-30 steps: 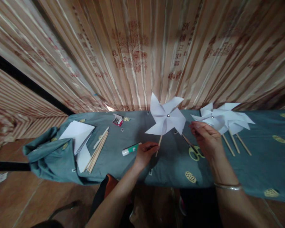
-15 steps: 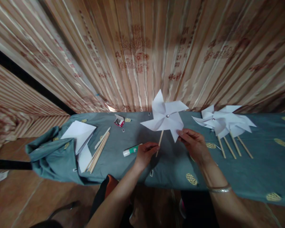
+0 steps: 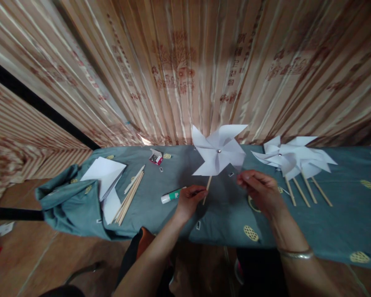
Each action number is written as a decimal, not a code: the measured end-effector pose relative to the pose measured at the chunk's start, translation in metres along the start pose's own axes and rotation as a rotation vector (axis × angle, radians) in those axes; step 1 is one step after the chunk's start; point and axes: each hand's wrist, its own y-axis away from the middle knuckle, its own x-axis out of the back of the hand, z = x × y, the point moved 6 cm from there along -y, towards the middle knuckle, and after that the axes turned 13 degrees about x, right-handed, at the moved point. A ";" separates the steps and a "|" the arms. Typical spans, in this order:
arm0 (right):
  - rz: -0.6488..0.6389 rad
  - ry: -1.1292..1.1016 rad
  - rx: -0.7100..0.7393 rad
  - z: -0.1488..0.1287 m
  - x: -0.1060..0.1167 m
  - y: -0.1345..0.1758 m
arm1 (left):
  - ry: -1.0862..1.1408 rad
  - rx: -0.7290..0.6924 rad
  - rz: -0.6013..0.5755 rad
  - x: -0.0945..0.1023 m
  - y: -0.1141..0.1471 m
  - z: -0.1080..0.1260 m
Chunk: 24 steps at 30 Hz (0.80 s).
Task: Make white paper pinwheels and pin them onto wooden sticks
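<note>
A white paper pinwheel (image 3: 214, 159) with a shiny pin at its centre stands up on a thin wooden stick. My left hand (image 3: 190, 200) pinches that stick between thumb and fingers, below the blades. To the right of the pinwheel, apart from its blades, is my right hand (image 3: 259, 189); its fingers are curled together, slightly blurred, with nothing seen in them. Just left of my left hand lies a white and green glue stick (image 3: 170, 196), its far end partly hidden. Several finished pinwheels (image 3: 292, 156) on wooden sticks lie overlapping to the right.
On the left of the cloth-covered table (image 3: 336, 222) lie folded white paper (image 3: 103, 171) and several wooden sticks (image 3: 130, 200). A small open box of pins (image 3: 156, 157) sits toward the back. A printed curtain (image 3: 179, 82) hangs behind the table.
My right hand has come off the blade and moved slightly right and down. The pinwheel's blades have turned about the pin. My left hand stays on the stick.
</note>
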 end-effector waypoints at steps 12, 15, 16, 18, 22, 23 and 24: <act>0.265 0.034 0.076 0.003 0.021 -0.017 | 0.008 0.031 -0.035 -0.004 0.004 0.002; 0.243 0.012 0.023 0.009 0.018 -0.015 | 0.012 0.021 -0.029 -0.003 0.004 0.003; 0.226 0.006 0.004 0.011 0.017 -0.014 | 0.011 0.016 -0.023 -0.002 0.003 0.003; 0.179 -0.004 -0.017 0.013 0.011 -0.011 | 0.005 0.006 -0.005 -0.001 0.002 0.004; 0.085 -0.052 -0.051 0.014 -0.006 -0.004 | -0.011 -0.008 0.006 0.000 0.001 0.004; 0.069 -0.071 -0.072 0.014 -0.010 -0.002 | -0.016 -0.011 0.006 0.000 0.001 0.004; 0.055 -0.089 -0.095 0.015 -0.015 0.000 | -0.019 -0.013 0.007 0.000 0.001 0.004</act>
